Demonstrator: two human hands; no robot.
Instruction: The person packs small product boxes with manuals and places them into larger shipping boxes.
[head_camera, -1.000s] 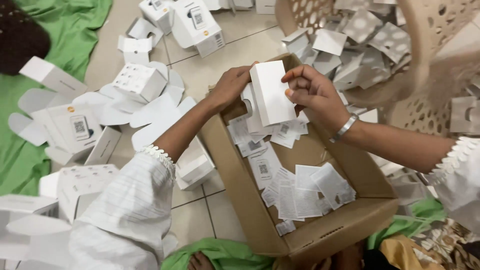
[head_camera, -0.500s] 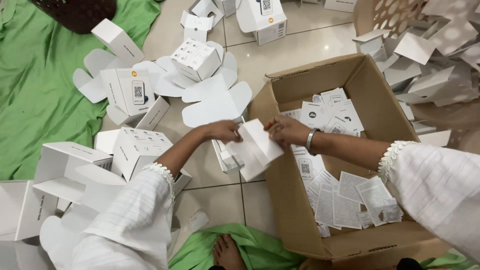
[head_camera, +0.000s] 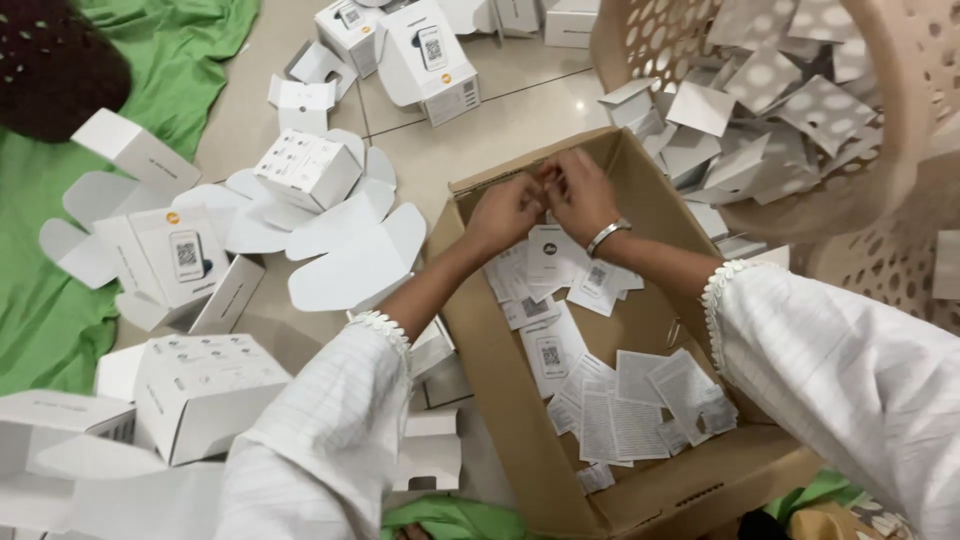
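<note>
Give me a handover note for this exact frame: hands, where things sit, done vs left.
Left hand and right hand: fingers meet over the far end of the open cardboard box; whether they pinch anything is too small to tell.
In the box: loose white leaflets and cards scattered on the bottom.
On the tile floor to the left: white cartons, some assembled, some flat.
Upper right: perforated basket holding folded white inserts.
Done: a layer of papers lies in the box.
Left: many cartons are unfolded, and the basket holds many inserts.
</note>
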